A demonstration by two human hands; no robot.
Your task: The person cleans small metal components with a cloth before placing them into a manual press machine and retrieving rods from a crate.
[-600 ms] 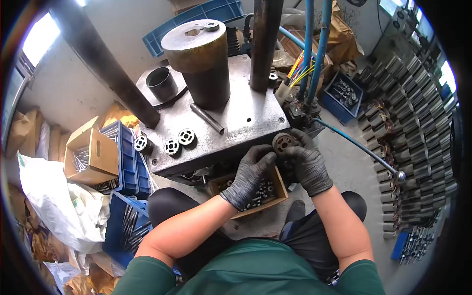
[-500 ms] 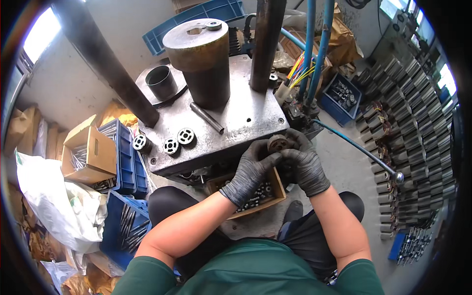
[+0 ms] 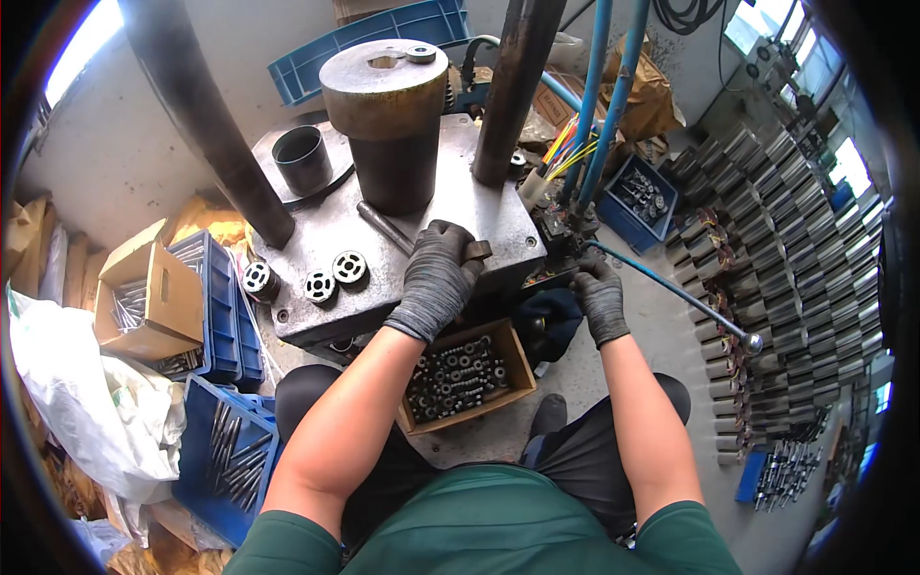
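My left hand, in a grey work glove, is above the front of the metal press plate. Its fingers are closed on a small brownish round metal part, seen edge-on beside the thumb. A short steel rod lies on the plate just behind that hand. To the left stand three slotted round cores, pale-faced with dark openings. My right hand, gloved too, hangs off the plate's right side with its fingers curled together. Whether something small is pinched in them is hidden.
A thick steel cylinder stands mid-plate between dark columns. Below is a wooden box of small metal parts. A blue ball-ended lever juts out right, near stacked metal cores. Blue crates of rods sit left.
My hands have parted. The left one carried the round part up and left over the plate; the right one shifted slightly right. The view has turned a little, showing more of the box.
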